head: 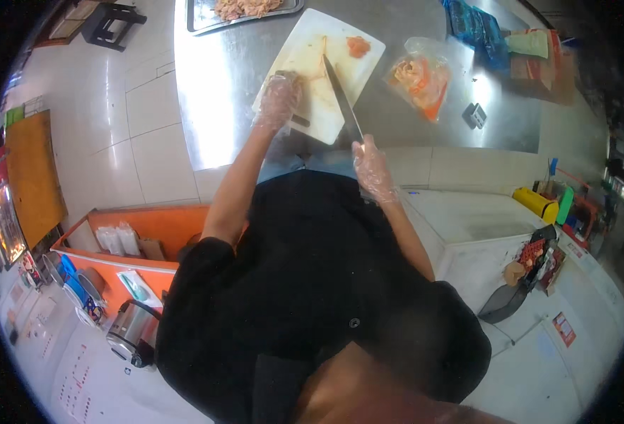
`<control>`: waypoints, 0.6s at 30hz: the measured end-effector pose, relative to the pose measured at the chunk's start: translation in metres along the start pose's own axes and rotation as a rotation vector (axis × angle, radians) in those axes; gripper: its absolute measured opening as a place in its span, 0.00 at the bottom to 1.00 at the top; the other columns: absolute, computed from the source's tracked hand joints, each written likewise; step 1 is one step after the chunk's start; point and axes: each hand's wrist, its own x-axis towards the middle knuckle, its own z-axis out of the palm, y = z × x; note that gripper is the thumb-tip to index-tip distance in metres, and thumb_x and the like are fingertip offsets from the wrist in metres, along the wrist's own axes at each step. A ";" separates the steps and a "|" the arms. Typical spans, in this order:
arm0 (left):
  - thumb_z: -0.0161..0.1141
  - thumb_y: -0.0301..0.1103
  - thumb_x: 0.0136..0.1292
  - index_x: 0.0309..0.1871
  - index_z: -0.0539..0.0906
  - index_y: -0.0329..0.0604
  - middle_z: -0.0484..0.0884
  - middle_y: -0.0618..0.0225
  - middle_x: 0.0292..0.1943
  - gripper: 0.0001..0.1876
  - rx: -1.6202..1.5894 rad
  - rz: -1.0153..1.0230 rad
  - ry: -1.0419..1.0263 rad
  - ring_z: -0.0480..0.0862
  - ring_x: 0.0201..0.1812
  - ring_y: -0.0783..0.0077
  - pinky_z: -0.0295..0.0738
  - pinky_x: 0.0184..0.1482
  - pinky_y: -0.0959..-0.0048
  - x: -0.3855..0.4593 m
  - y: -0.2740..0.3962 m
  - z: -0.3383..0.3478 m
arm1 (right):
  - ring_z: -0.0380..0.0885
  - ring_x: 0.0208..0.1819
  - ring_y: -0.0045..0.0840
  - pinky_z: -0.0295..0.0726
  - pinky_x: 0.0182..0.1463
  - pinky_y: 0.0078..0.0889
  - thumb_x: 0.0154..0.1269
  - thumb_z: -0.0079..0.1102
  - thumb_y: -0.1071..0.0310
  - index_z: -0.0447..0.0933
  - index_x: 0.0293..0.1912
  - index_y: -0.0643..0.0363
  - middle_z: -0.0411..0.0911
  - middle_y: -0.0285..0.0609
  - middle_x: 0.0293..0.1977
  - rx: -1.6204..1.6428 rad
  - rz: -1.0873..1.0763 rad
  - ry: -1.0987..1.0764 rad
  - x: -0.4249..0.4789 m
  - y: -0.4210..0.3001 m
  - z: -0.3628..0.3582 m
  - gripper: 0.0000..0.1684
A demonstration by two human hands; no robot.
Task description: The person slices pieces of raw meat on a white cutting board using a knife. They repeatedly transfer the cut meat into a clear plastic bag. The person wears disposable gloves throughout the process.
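My right hand (pixel 373 167), in a clear plastic glove, grips the handle of a long kitchen knife (pixel 341 95). The blade slants up and left over a white cutting board (pixel 357 77), its tip near a thin strip of what looks like meat or skin. On the board's left edge rests my left hand (pixel 280 100), gloved alike with the fingers curled; whether anything is under them is hidden. A small piece of raw, pinkish meat (pixel 358 47) lies at the board's far right. Right of the board sits a clear plastic bag (pixel 420 79) holding pale and orange raw meat, probably chicken.
Beyond the board, a metal tray (pixel 192 24) of cut meat stands on the stainless steel table (pixel 211 106). At right on the table are a small grey device (pixel 475 115) and blue plastic bags (pixel 476 32). A white chest-like unit (pixel 465 212) and an orange counter (pixel 147 217) flank me.
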 end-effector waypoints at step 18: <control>0.61 0.32 0.66 0.46 0.87 0.42 0.87 0.55 0.39 0.09 0.287 0.148 0.040 0.87 0.42 0.50 0.84 0.50 0.56 0.033 0.006 0.063 | 0.80 0.40 0.74 0.74 0.42 0.75 0.85 0.50 0.50 0.69 0.58 0.59 0.81 0.74 0.33 -0.023 -0.046 0.052 0.029 0.067 -0.053 0.22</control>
